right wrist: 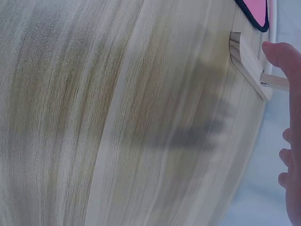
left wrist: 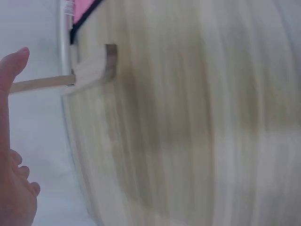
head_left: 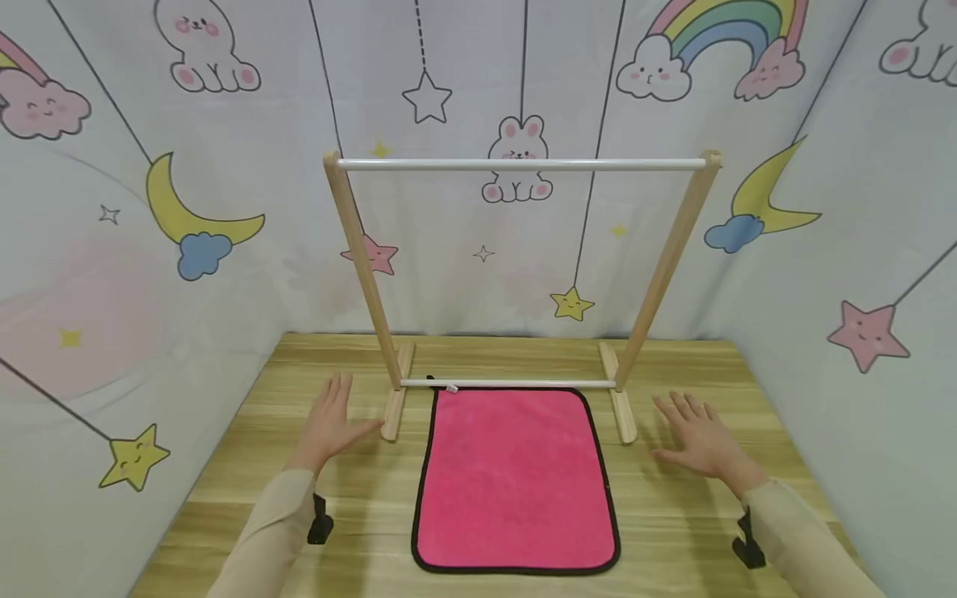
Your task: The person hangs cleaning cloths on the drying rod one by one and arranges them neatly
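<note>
A pink cloth with a black border lies flat on the wooden table, a small white tag at its upper left edge. Behind it stands a rack with wooden side posts, a white top bar and a white lower bar. My left hand is left of the rack, fingers extended, the thumb near its left foot. My right hand is spread to the right of the right foot. Both hands hold nothing. The wrist views show each thumb near a rack foot.
A pale curtain printed with rabbits, stars, moons and rainbows closes off the back and both sides. The wood-grain tabletop ends at the curtain. A black strap mount sits at the left wrist, another mount at the right.
</note>
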`<state>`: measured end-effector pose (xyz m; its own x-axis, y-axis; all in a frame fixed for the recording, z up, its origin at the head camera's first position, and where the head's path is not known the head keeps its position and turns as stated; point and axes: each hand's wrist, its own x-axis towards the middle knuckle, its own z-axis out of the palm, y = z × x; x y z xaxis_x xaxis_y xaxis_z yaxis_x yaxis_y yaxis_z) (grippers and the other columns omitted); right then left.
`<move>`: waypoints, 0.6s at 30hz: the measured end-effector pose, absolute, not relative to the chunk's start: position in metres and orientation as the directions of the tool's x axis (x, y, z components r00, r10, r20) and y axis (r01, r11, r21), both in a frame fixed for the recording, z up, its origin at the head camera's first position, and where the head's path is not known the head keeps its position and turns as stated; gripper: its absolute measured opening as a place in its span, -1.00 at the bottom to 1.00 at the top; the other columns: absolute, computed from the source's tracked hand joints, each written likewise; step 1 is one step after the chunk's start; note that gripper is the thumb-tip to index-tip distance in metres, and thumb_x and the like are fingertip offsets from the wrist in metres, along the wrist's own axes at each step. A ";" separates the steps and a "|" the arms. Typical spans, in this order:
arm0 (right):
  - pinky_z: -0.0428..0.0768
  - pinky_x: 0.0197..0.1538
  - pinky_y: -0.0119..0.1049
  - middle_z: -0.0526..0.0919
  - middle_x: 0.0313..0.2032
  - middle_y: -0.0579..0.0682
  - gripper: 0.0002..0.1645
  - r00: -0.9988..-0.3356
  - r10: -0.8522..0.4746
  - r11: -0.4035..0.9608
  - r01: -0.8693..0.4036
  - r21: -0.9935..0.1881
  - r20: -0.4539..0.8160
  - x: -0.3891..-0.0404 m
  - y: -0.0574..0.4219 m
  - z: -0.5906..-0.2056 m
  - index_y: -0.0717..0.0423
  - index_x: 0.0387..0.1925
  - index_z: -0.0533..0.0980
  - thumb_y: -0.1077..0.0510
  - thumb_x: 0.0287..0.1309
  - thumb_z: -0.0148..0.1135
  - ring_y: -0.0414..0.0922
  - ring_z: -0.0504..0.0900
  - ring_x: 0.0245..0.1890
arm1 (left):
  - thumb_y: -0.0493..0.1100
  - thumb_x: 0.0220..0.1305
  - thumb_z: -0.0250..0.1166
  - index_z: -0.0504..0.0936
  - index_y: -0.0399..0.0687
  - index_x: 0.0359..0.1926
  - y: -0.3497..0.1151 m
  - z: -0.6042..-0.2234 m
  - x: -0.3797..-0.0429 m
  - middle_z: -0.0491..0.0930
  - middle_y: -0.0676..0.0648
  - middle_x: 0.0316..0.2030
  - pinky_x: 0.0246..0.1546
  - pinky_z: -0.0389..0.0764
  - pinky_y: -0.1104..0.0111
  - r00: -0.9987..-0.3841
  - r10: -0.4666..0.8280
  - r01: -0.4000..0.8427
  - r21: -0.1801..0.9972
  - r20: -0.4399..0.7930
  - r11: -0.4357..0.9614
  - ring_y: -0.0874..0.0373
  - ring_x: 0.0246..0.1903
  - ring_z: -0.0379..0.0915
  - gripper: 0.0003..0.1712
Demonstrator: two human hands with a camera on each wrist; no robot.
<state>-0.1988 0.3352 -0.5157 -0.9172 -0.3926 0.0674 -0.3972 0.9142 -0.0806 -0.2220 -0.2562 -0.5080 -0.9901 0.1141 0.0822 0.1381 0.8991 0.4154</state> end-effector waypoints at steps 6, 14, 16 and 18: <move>0.05 0.23 0.36 0.13 0.27 0.41 -0.01 -0.914 -0.401 0.910 -0.404 -0.094 0.054 -0.197 0.333 -0.512 0.20 0.29 0.14 -0.26 -0.05 0.22 0.38 0.11 0.24 | 0.19 -0.01 0.31 -0.14 -0.33 0.38 -0.242 -0.493 -0.233 -0.19 -0.40 0.36 0.30 -0.02 -0.15 -0.990 0.096 0.138 0.538 0.106 0.832 -0.30 0.34 -0.25 0.18; 0.06 0.24 0.34 0.14 0.26 0.41 -0.01 -0.910 -0.412 0.905 -0.415 -0.097 0.050 -0.197 0.331 -0.510 0.20 0.29 0.12 -0.24 -0.03 0.23 0.37 0.12 0.24 | 0.01 -0.04 0.40 -0.05 -0.29 0.37 -0.225 -0.470 -0.246 -0.04 -0.35 0.35 0.30 0.10 -0.08 -0.972 0.064 0.189 0.590 0.226 0.785 -0.24 0.33 -0.09 0.10; 0.06 0.24 0.33 0.14 0.26 0.40 -0.01 -0.909 -0.415 0.904 -0.418 -0.095 0.050 -0.196 0.330 -0.510 0.20 0.29 0.12 -0.24 -0.03 0.23 0.36 0.12 0.24 | -0.05 -0.04 0.41 -0.04 -0.28 0.37 -0.222 -0.463 -0.248 0.00 -0.33 0.35 0.27 0.15 -0.09 -0.965 0.053 0.202 0.604 0.256 0.770 -0.24 0.30 -0.03 0.08; 0.07 0.24 0.33 0.15 0.26 0.41 -0.01 -0.905 -0.420 0.900 -0.424 -0.095 0.059 -0.196 0.330 -0.510 0.21 0.29 0.12 -0.22 -0.04 0.24 0.37 0.14 0.23 | -0.10 -0.03 0.40 -0.04 -0.25 0.38 -0.220 -0.456 -0.252 0.05 -0.34 0.33 0.22 0.22 -0.10 -0.957 0.040 0.215 0.615 0.287 0.759 -0.26 0.26 0.05 0.07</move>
<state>-0.1957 0.3296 -0.5096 -0.9054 -0.4203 0.0593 -0.4243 0.9005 -0.0955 -0.2516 -0.2196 -0.4560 -0.9573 0.0396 0.2865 0.2154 0.7589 0.6145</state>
